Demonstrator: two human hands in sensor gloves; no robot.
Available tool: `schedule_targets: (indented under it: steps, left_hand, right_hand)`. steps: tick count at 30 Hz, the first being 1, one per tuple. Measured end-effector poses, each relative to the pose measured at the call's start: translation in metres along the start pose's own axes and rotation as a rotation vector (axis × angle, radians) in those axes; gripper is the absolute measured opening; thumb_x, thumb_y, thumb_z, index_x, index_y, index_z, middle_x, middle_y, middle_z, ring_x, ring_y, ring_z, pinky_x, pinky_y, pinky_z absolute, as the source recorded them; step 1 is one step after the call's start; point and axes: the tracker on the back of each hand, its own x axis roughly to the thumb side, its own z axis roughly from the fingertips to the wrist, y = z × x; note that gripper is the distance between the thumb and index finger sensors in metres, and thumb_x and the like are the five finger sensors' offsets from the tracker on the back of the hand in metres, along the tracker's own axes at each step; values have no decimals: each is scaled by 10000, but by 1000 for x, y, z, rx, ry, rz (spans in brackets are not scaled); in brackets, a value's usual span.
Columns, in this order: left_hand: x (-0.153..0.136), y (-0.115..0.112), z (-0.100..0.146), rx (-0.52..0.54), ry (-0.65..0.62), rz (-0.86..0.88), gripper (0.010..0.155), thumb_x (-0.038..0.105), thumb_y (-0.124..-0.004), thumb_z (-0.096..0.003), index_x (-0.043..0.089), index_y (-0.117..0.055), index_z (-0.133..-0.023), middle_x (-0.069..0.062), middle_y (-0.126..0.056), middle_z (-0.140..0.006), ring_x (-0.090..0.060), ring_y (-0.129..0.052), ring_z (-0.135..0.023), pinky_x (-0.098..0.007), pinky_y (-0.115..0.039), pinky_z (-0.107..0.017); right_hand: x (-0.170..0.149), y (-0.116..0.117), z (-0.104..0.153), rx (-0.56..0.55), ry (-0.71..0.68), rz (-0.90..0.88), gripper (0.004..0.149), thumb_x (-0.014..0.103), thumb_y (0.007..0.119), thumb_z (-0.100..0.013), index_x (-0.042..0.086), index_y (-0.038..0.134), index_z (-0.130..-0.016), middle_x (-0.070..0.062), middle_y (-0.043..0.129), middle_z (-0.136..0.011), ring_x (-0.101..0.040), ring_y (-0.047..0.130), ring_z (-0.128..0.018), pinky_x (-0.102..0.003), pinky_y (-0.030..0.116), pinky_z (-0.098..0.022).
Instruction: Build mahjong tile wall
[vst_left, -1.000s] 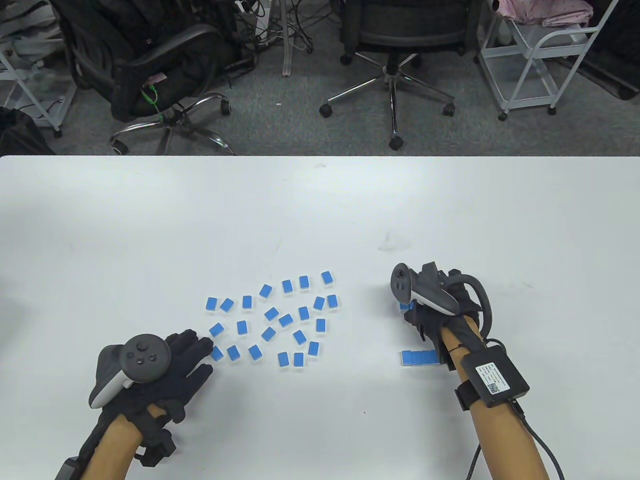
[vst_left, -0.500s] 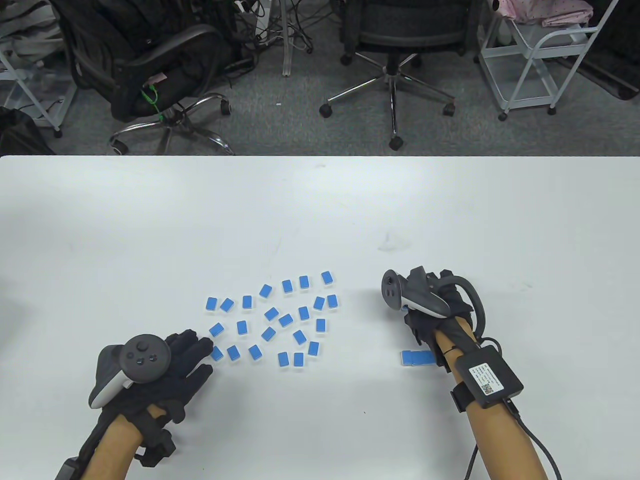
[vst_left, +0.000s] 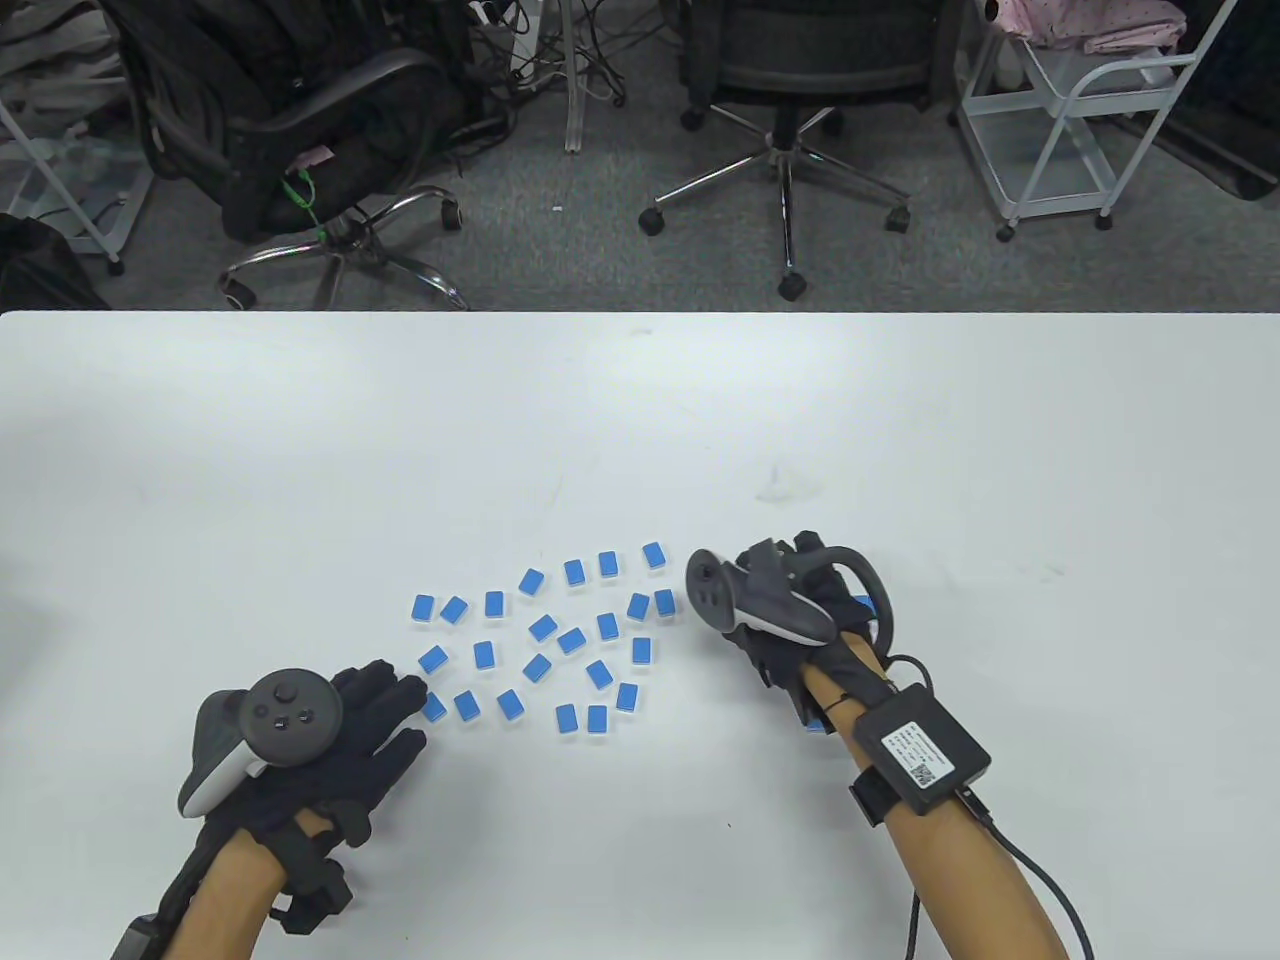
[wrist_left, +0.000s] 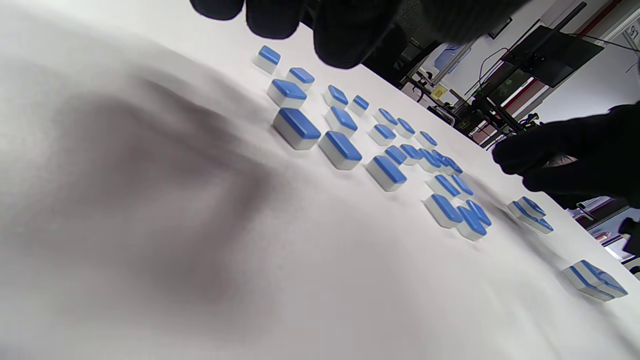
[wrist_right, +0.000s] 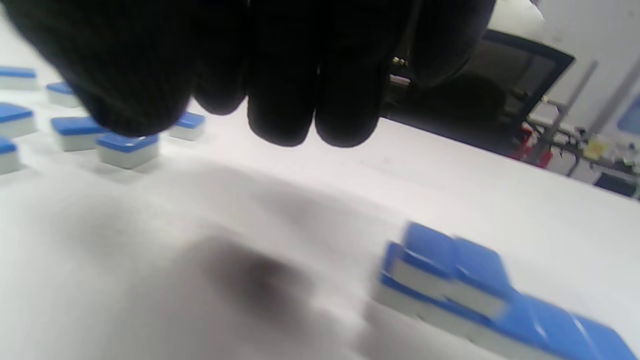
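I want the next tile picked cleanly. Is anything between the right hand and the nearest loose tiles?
Nothing visible. The right hand hovers just right of the loose tiles, with only bare table between. The started wall lies behind it.

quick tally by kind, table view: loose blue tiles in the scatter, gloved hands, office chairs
loose tiles: 23
gloved hands: 2, left hand and right hand
office chairs: 2
total: 27
The placed tiles by the right arm are mostly hidden, so they are not counted.
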Motion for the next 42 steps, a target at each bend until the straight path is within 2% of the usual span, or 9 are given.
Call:
schedule_targets:
  steps: [2, 6, 10, 15, 20, 25, 29, 35, 42]
  left_hand:
    - [0, 0, 0, -1, 1, 1, 675, 579, -569, -514, 301, -491, -1124, -68, -311, -1206, -392, -272, -1116, -665, -287, -770]
    - [0, 1, 1, 5, 0, 1, 675, 578, -570, -513, 300, -493, -1124, -67, -313, -1206, -390, -272, -1116, -665, -288, -770]
    - [0, 1, 1, 7, -2, 3, 674, 578, -570, -514, 300, -493, -1123, -67, -312, -1205, -390, -271, -1116, -664, -288, -770]
    - [0, 2, 1, 10, -7, 0, 673, 579, -569, -513, 304, -490, -1123, -67, -311, -1206, -390, -273, -1116, -664, -289, -770]
    - [0, 2, 1, 11, -9, -4, 675, 579, -570, -513, 300, -494, -1123, -69, -314, -1205, -392, -274, -1115, -664, -291, -769]
    - [0, 1, 0, 7, -11, -3, 675, 579, -569, -514, 301, -492, -1124, -67, -312, -1206, -391, -273, -1116, -664, -290, -769]
    - [0, 1, -1, 4, -8, -3, 673, 579, -569, -514, 302, -492, -1122, -68, -310, -1205, -392, -274, -1115, -664, -290, -769]
    - [-1, 0, -1, -1, 1, 1, 676, 579, -570, -514, 299, -492, -1124, -67, -311, -1206, -392, -273, -1115, -664, -289, -769]
    - [-1, 1, -2, -5, 9, 6, 675, 578, -570, -514, 299, -492, -1124, -68, -313, -1205, -391, -273, -1116, -664, -289, -770]
  right_hand:
    - [23, 0, -8, -3, -12, 91, 655, 505, 848, -311, 375, 644, -920, 50, 856, -917, -255, 871, -831, -583, 592, -746]
    - [52, 5, -25, 8, 11, 181, 637, 498, 858, -310, 370, 671, -905, 66, 896, -869, -239, 905, -788, -558, 630, -730]
    - [60, 12, -31, 33, 28, 192, 536, 448, 888, -322, 355, 769, -837, 79, 975, -767, -221, 965, -713, -535, 676, -700]
    - [53, 14, -23, 53, -1, 199, 530, 455, 892, -310, 311, 800, -811, 69, 997, -696, -218, 984, -672, -533, 697, -682]
    - [19, 2, -4, 27, 2, 206, 539, 512, 866, -295, 355, 768, -802, 83, 947, -748, -222, 926, -758, -555, 655, -718]
    - [-61, -20, 5, 34, 230, 46, 547, 495, 855, -320, 368, 724, -836, 35, 800, -941, -268, 777, -921, -591, 552, -774]
    - [-110, -4, 9, 151, 383, 21, 550, 485, 848, -336, 386, 696, -855, 37, 717, -1016, -266, 693, -989, -600, 483, -809]
    - [-119, 41, 9, 234, 380, 31, 548, 475, 851, -328, 408, 694, -850, 45, 714, -1020, -259, 697, -992, -598, 486, -808]
    - [-117, 51, 11, 240, 342, -9, 554, 463, 863, -323, 422, 694, -849, 49, 720, -1023, -258, 712, -985, -604, 489, -805]
